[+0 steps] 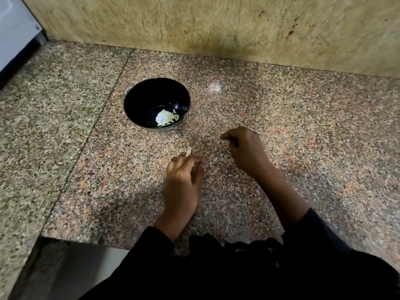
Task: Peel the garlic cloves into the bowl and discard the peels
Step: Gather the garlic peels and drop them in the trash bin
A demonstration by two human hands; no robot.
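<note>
I see speckled granite counter, which could hide thin skins. The black bowl sits up-left of both hands, pale garlic inside. My left hand pinches a peel scrap (blurred, so I'm judging); the right hand is curled, contents I cannot tell. That scrap could drop or stray into the bowl.

I can't make out what my right hand pinches, if anything; my left hand's fingertips blur; the pale bowl contents stay unclear.
</note>
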